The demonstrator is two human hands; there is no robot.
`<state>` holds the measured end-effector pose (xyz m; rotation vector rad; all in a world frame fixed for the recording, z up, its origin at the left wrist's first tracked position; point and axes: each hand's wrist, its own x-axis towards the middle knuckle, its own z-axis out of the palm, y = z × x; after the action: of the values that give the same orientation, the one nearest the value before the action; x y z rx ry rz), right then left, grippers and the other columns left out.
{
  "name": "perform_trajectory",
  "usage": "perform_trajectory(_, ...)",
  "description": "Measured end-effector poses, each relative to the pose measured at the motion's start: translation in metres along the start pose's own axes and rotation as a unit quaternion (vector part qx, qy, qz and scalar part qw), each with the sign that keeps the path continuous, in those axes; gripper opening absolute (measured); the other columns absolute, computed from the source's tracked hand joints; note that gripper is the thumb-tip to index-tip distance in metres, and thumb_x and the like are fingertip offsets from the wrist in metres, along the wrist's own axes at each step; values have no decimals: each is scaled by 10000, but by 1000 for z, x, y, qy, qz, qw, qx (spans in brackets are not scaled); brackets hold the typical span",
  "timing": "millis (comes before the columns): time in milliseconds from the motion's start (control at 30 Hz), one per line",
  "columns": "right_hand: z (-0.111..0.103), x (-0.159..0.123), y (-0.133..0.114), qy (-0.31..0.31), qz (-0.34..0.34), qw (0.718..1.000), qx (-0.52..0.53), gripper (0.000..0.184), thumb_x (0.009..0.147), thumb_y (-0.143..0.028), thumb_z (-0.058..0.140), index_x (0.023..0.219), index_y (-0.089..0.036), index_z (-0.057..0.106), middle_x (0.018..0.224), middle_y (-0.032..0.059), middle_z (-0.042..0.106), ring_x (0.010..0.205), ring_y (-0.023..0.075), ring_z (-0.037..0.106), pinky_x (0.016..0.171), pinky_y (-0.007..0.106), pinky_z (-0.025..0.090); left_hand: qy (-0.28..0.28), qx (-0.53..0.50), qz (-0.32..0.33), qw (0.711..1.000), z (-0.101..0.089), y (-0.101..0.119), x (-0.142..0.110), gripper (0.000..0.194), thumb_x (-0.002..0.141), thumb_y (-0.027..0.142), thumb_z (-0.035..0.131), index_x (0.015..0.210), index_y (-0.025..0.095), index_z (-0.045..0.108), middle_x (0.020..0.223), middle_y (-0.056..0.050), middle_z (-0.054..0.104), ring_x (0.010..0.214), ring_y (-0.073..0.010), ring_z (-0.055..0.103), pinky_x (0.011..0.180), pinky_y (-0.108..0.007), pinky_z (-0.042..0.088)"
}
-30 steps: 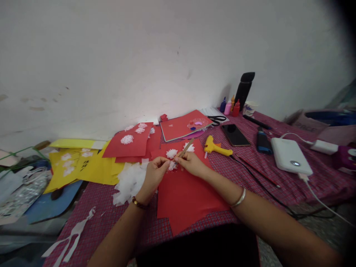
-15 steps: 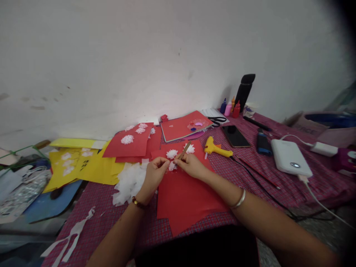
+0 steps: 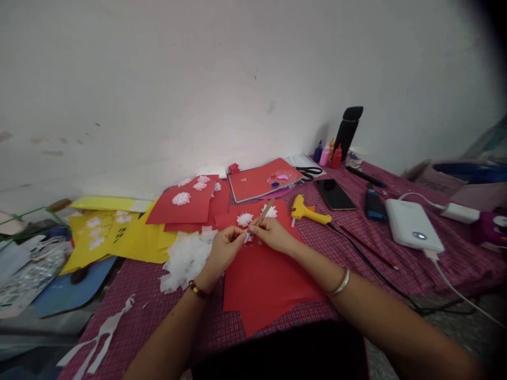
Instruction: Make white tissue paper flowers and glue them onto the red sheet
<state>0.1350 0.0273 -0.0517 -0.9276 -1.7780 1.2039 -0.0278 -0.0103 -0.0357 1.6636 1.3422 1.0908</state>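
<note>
My left hand [image 3: 227,247] is pinched closed over the red paper sheet [image 3: 269,274]; what lies between its fingertips is too small to make out. Close against it, my right hand [image 3: 273,234] grips a thin wooden stick [image 3: 268,207] that points up and away. Beneath the fingers, a white paper flower is mostly covered. Two more fluffy white flowers show on the same sheet, one fully visible [image 3: 244,219] and the other partly behind the stick [image 3: 272,212]. Beside my left wrist lies a heap of white tissue pieces [image 3: 184,261].
Right of the sheet lie a yellow glue gun [image 3: 307,211] with its cord, a phone [image 3: 336,193], a red pencil [image 3: 370,248] and a white power bank [image 3: 414,224]. Behind are scissors [image 3: 311,171] and paint bottles [image 3: 325,155]. Flowered red sheets [image 3: 198,211] and yellow papers [image 3: 138,243] lie left.
My left hand has shifted slightly and its fingertips have drawn in towards the right hand, over the nearest flower. The wooden stick has tilted a little.
</note>
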Motion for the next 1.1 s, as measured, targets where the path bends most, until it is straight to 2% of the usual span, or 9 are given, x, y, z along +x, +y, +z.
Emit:
perform_trajectory(233, 2, 0, 4, 11, -8, 1000, 8, 174, 825, -255, 498, 711, -143, 566, 647, 15, 601, 525, 99, 496, 517, 219, 380, -41, 24, 30, 998, 3, -7, -1, 158, 786, 285, 545, 715, 150, 588, 622, 18, 541, 576, -98, 456, 547, -203, 348)
perform_trajectory(567, 2, -2, -5, 1, 11, 1000, 6, 160, 829, -222, 504, 703, -147, 566, 592, -14, 558, 497, 89, 467, 504, 211, 362, -42, 38, 37, 998, 3, -12, 0, 148, 780, 281, 548, 725, 154, 600, 654, 5, 585, 617, -120, 513, 584, -219, 386)
perform_trajectory(867, 4, -4, -4, -9, -9, 1000, -14, 166, 836, -225, 493, 719, -145, 581, 597, -14, 557, 518, 90, 473, 514, 203, 360, -47, 37, 43, 997, 3, -8, -2, 160, 772, 284, 550, 683, 158, 589, 641, 10, 569, 611, -119, 494, 556, -206, 369)
perform_trajectory(1100, 4, -5, -6, 5, -34, 999, -23, 152, 816, -204, 510, 699, -141, 583, 648, 5, 581, 615, 111, 520, 582, 214, 386, -53, 43, 38, 997, 4, -6, -3, 154, 775, 274, 541, 685, 157, 585, 647, 15, 560, 616, -117, 486, 580, -213, 373)
